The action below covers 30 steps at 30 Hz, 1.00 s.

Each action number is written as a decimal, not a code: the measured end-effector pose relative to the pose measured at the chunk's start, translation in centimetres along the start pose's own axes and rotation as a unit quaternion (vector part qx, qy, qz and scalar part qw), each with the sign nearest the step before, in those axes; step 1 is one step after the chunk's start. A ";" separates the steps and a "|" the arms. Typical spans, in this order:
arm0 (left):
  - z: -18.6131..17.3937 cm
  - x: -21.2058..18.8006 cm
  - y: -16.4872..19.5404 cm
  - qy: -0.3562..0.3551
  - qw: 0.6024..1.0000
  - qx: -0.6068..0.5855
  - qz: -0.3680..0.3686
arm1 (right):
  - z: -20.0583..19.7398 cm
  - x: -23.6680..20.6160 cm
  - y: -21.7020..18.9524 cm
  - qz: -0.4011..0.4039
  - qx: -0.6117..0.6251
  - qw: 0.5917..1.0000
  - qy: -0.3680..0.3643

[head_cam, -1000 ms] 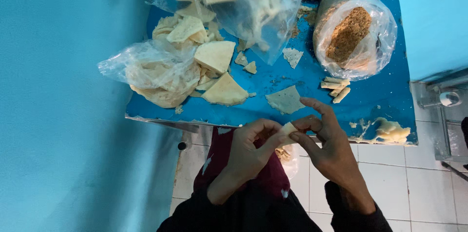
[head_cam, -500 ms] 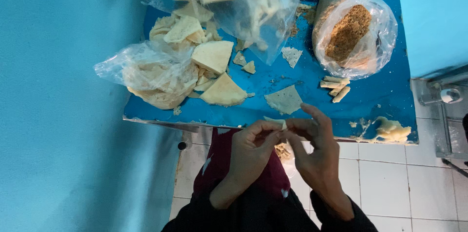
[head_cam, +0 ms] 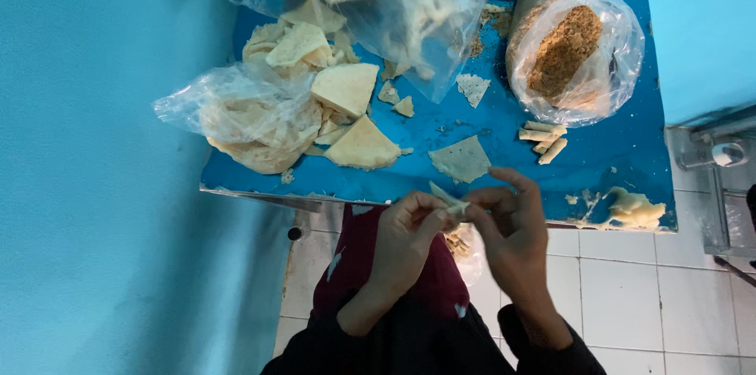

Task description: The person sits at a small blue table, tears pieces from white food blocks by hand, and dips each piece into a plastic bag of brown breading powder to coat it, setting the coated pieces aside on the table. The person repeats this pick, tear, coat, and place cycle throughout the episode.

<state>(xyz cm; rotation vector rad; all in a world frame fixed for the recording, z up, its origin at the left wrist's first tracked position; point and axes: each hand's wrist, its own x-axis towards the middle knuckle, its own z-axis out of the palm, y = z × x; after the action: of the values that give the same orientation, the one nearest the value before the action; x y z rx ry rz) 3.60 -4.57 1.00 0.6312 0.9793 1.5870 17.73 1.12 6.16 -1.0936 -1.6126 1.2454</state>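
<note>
pinching one small pastry piece (head_cam: 449,200), both hands (head_cam: 461,225); filling-stuffed clear bag (head_cam: 575,56) beyond.

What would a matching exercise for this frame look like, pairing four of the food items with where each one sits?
Things:
1. small pale wrapper piece
2. bag of brown crumbly filling
3. rolled sticks
4. lump of pale paste

Places:
A. near right corner of the blue table
B. pinched between the left hand and right hand, at the table's near edge
C. far right part of the table
D. on the table just in front of the filling bag

Pairs: 1-B, 2-C, 3-D, 4-A
</note>
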 end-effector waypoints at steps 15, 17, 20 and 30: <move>-2.5 2.5 3.3 0.112 0.981 0.106 0.119 | -2.2 2.7 0.2 0.057 0.237 0.967 0.071; -3.6 3.7 5.0 0.136 0.965 0.160 0.158 | -2.2 3.5 -0.7 0.026 0.167 0.980 0.102; -4.5 5.0 6.7 0.175 0.936 0.224 0.208 | -0.5 5.0 -2.2 -0.114 0.138 0.978 0.106; -5.4 4.3 7.5 0.163 0.614 0.661 0.400 | 4.1 4.1 -1.5 -0.173 -0.153 0.973 -0.024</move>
<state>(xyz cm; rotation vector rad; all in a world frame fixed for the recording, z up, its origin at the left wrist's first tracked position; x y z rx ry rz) -5.77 -2.19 4.23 2.0749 2.4146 1.4272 12.36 3.62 7.21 -0.9134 -1.9796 0.8182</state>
